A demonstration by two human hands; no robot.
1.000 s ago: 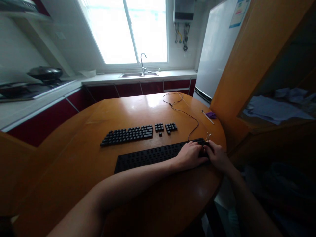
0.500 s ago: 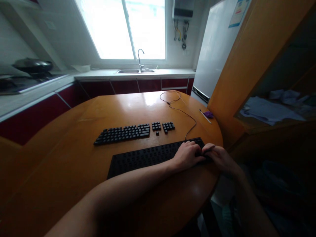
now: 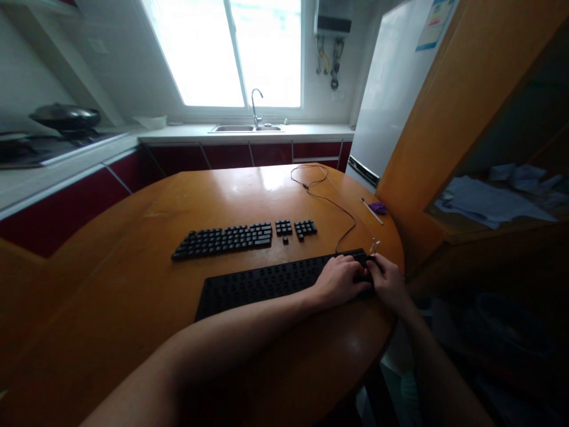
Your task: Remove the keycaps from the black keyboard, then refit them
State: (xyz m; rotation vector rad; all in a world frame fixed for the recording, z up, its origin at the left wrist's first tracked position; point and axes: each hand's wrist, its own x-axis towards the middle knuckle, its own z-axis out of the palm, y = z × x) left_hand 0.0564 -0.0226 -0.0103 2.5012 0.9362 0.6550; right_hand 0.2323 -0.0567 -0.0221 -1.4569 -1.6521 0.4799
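Observation:
A black keyboard (image 3: 262,281) with its keycaps off lies along the near side of the table. My left hand (image 3: 340,276) rests over its right end, fingers curled down onto it; the fingertips are partly hidden. Just beside it, at the keyboard's right corner, my right hand (image 3: 387,281) is closed on a small keycap puller (image 3: 374,244), whose thin wire ends point up and away. Behind the keyboard, the removed black keycaps (image 3: 226,240) are laid out in rows, with smaller groups (image 3: 283,227) to their right.
The keyboard's cable (image 3: 331,201) runs across the wooden table (image 3: 200,196) to the far edge. A thin light brush-like stick (image 3: 371,211) and a purple cloth (image 3: 377,207) lie at the right. Beyond are a sink (image 3: 235,128), a fridge (image 3: 386,89) and a shelf with papers (image 3: 489,198).
My right hand has turned and drawn its fingers in at the keyboard's right corner, and the puller's wire ends now point upward. My left hand has stayed nearly in place; the view shifted slightly.

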